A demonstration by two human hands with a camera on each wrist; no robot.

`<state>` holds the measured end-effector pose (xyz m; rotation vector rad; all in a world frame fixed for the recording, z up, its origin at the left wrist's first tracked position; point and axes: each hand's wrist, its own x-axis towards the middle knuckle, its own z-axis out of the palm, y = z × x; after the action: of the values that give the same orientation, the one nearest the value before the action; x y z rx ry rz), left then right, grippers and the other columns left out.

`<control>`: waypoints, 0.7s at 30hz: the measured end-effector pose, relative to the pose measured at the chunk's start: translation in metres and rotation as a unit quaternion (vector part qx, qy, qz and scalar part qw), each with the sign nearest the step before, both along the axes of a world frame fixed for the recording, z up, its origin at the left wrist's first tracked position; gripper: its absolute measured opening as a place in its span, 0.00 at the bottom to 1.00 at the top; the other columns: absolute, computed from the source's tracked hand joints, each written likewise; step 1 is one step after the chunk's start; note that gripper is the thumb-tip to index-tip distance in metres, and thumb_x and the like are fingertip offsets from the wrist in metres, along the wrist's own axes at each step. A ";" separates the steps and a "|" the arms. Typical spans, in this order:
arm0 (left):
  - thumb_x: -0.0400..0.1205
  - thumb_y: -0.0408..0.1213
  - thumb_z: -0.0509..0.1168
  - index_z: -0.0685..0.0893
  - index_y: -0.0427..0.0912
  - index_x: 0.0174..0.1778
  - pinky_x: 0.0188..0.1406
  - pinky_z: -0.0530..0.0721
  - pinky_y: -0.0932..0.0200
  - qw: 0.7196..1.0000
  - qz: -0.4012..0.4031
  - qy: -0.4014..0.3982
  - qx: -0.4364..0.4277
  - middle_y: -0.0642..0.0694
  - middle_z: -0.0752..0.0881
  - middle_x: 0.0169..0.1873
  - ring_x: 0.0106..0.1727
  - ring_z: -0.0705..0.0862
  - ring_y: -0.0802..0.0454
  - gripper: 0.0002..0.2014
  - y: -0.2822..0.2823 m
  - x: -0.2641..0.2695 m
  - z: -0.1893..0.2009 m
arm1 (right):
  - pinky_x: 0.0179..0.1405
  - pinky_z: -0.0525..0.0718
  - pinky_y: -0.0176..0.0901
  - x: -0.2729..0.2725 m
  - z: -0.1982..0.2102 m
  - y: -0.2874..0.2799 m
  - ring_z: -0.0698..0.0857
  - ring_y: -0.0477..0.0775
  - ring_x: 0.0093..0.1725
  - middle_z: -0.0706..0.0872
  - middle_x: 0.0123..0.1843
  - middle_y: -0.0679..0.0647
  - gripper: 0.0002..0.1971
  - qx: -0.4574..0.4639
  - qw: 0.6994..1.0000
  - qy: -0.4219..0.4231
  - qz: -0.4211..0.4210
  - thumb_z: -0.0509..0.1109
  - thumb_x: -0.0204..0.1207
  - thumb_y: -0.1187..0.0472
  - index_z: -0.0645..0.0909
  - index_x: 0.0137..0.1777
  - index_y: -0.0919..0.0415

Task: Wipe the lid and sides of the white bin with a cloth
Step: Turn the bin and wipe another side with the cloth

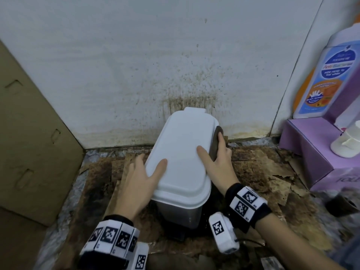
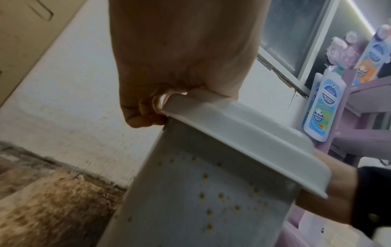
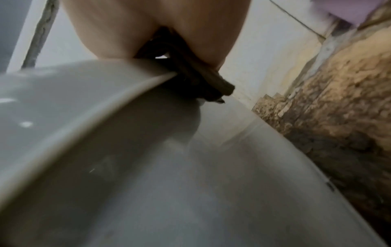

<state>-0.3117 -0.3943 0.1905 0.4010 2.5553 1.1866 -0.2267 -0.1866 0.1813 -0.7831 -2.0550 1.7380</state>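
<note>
The white bin [image 1: 181, 209] stands on the floor against a stained wall, its lid [image 1: 183, 152] down. My left hand [image 1: 148, 168] grips the lid's left edge, thumb on top; in the left wrist view its fingers [image 2: 143, 117] curl under the rim [image 2: 243, 133] above the speckled side of the bin [image 2: 190, 200]. My right hand [image 1: 214, 152] holds a dark brown cloth [image 1: 215, 137] against the lid's right edge near the back, thumb lying on the lid. In the right wrist view the folded cloth [image 3: 196, 78] sits between the right hand [image 3: 127, 25] and the bin.
A cardboard box [image 1: 29, 133] leans at the left. A purple box [image 1: 311, 152] with a soap bottle [image 1: 321, 78] and a white pump top [image 1: 346, 141] stands at the right. Torn, dirty brown paper [image 1: 263, 172] covers the floor around the bin.
</note>
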 end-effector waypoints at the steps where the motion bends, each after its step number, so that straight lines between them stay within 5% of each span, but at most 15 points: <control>1: 0.75 0.80 0.57 0.59 0.53 0.87 0.75 0.75 0.39 1.000 0.007 -0.005 0.003 0.49 0.69 0.80 0.76 0.74 0.48 0.49 -0.001 0.004 0.000 | 0.71 0.73 0.52 -0.003 -0.001 0.004 0.66 0.55 0.76 0.55 0.69 0.40 0.45 0.006 1.000 -0.001 0.006 0.67 0.80 0.36 0.41 0.88 0.36; 6: 0.77 0.77 0.57 0.60 0.50 0.85 0.69 0.76 0.44 0.999 0.039 -0.007 0.003 0.47 0.68 0.78 0.71 0.74 0.48 0.47 0.000 0.017 -0.001 | 0.66 0.70 0.49 -0.021 -0.003 0.024 0.66 0.56 0.77 0.57 0.77 0.45 0.43 0.026 1.000 0.003 0.000 0.63 0.82 0.34 0.42 0.89 0.38; 11: 0.80 0.71 0.59 0.61 0.54 0.86 0.63 0.72 0.49 0.998 0.052 -0.008 0.037 0.45 0.70 0.76 0.66 0.70 0.52 0.41 0.004 0.026 0.001 | 0.79 0.66 0.59 -0.041 -0.003 0.049 0.58 0.62 0.87 0.48 0.89 0.52 0.41 0.045 0.999 -0.008 0.003 0.58 0.82 0.30 0.43 0.89 0.36; 15: 0.81 0.71 0.59 0.62 0.62 0.83 0.62 0.77 0.47 0.998 0.041 0.004 0.055 0.50 0.75 0.71 0.69 0.75 0.52 0.36 0.001 0.021 -0.004 | 0.75 0.64 0.52 -0.050 -0.004 0.062 0.61 0.58 0.85 0.56 0.87 0.49 0.42 0.056 0.998 0.011 0.022 0.64 0.80 0.31 0.48 0.88 0.36; 18: 0.81 0.70 0.62 0.69 0.64 0.74 0.50 0.80 0.55 0.996 0.029 -0.007 0.088 0.55 0.80 0.64 0.61 0.82 0.58 0.28 0.000 0.018 -0.005 | 0.80 0.69 0.68 -0.059 -0.006 0.068 0.65 0.58 0.84 0.64 0.84 0.46 0.46 0.044 0.998 0.023 0.025 0.70 0.66 0.22 0.55 0.83 0.27; 21: 0.82 0.63 0.63 0.72 0.61 0.72 0.47 0.80 0.60 0.991 0.023 -0.029 0.132 0.60 0.82 0.62 0.57 0.83 0.67 0.24 -0.001 0.017 -0.004 | 0.76 0.73 0.70 -0.065 -0.007 0.073 0.70 0.59 0.80 0.70 0.78 0.48 0.41 0.043 0.998 0.027 0.036 0.72 0.65 0.24 0.62 0.78 0.23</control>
<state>-0.2944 -0.3950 0.1863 0.3613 2.3757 1.5374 -0.2920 -0.1140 0.1745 -0.6358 -2.1303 1.6764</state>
